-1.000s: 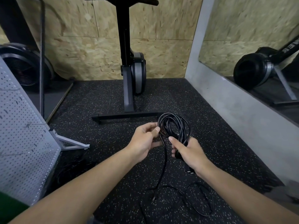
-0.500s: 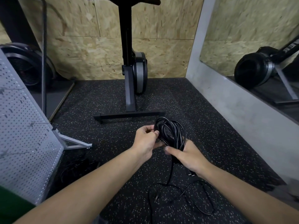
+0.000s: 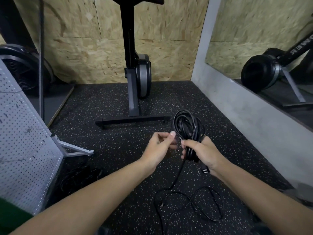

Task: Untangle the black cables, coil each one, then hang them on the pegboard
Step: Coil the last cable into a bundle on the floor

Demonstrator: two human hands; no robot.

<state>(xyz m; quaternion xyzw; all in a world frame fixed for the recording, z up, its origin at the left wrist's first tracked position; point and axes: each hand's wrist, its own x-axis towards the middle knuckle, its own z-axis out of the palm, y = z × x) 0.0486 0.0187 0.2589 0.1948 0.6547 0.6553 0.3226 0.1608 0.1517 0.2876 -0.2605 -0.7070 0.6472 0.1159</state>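
Above speckled floor (image 3: 118, 150), right hand (image 3: 205, 152) squeezes black cable coil (image 3: 188, 126); left hand (image 3: 160, 146) pinches one strand. Loose tail (image 3: 191, 202) on floor — might snag, knot again. Loops could slip out. Pegboard (image 3: 25, 141) waits at left.

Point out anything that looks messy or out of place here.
The cable is only part coiled: the right hand grips the bundle, but its tail trails down into loose, crossing loops on the floor. The left hand pinches near the coil. Nothing looks damaged.
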